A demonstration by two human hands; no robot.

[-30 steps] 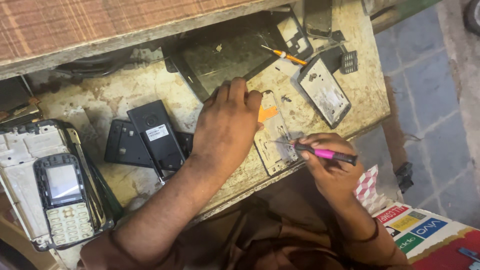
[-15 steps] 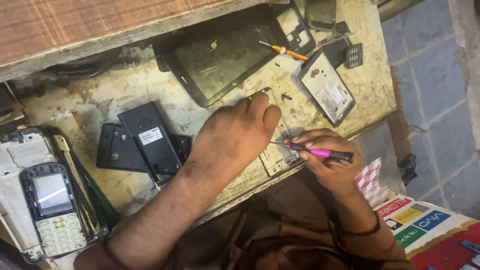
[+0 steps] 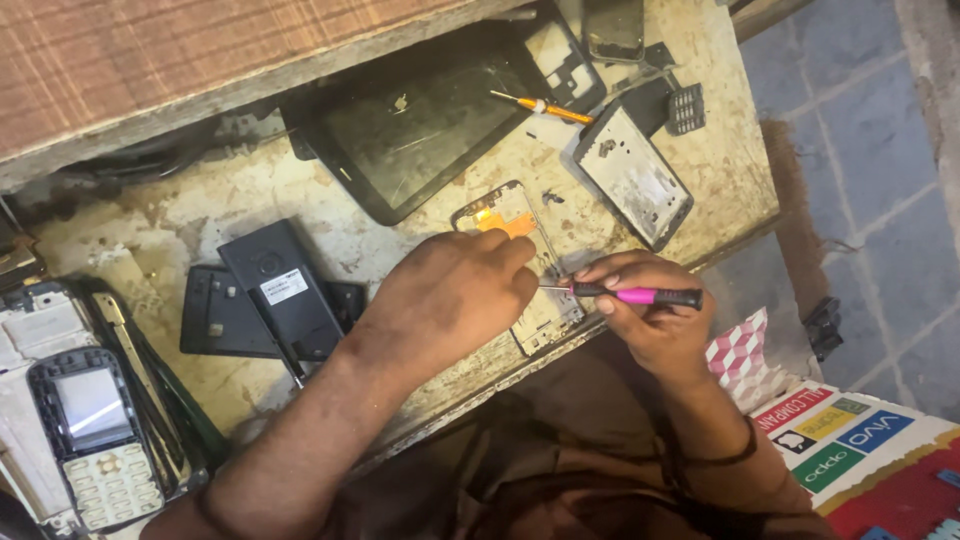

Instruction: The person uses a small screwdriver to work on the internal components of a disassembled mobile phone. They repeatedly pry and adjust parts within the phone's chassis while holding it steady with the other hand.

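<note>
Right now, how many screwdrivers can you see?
2: a pink-handled screwdriver in the right hand, and an orange-handled screwdriver lying near the tablet. Clutter may hide more.

A pink-and-black screwdriver (image 3: 640, 295), an orange-handled screwdriver (image 3: 540, 107), a black tablet (image 3: 420, 125), and a stained beige worktop (image 3: 720, 150).

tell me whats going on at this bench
A person is working on a stripped phone frame with an orange patch at the edge of a worn, stained workbench. The left hand presses on the frame, while the right hand holds a pink-handled screwdriver, tip pointing toward it. Other dismantled phones lie around.
</note>
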